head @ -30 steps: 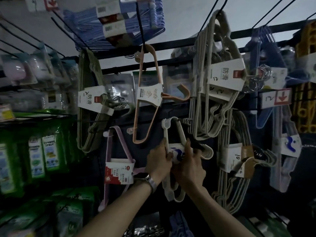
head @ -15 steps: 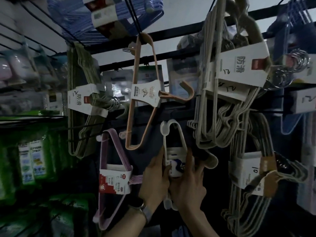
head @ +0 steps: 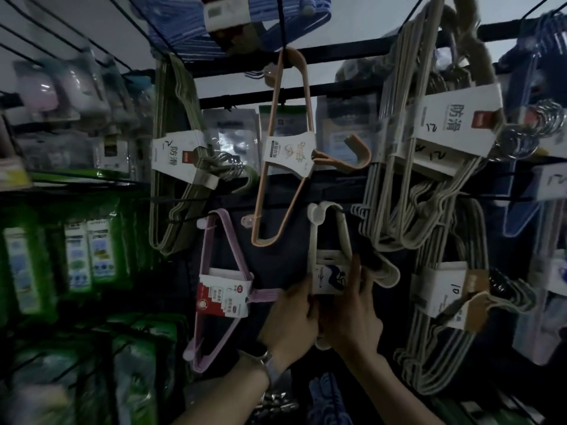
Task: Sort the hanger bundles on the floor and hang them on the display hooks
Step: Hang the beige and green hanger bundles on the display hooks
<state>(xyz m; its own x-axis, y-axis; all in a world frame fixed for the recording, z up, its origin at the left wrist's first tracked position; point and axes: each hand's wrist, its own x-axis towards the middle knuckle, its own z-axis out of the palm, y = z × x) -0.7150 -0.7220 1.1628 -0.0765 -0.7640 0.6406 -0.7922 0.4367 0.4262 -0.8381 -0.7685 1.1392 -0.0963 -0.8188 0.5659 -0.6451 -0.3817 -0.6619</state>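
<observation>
— White hanger bundle: location?

— Middle of the display wall, lower row. Its top curve sits over a black wire hook and the rest hangs below. A lilac bundle is to its left, a grey bundle to its right, and a peach bundle above.

— Hands?

— Left hand: fingers curled round the bundle's left edge, below the card. Right hand: thumb up along the card's right side, fingers wrapped behind. Both hold it.

— Hidden or unclear?

— The bundle's lower half is behind both hands; only a rounded tip shows beneath them. Number of hangers in it: cannot tell. Its card shows a blue mark, and the text is too small to read. Where the hook meets the rack is lost against the dark backing. The frame edges are blurred, so the green packets at left read as colour only. A blue bundle is cut off at the top edge.

— Materials, shapes?

— White item: smooth plastic, flat arms, rounded corners, wide open hook end showing right of the right hand, paper card sleeve. Peach and lilac: slim plastic triangles with small knobs at the corners and card sleeves. Grey bundle: thin coated wire, many stacked. Large pale bundle above it: the same, with shiny metal hook ends. Olive bundle: thin, stacked, white card. Wristwatch on the left wrist: metallic-looking band.
</observation>
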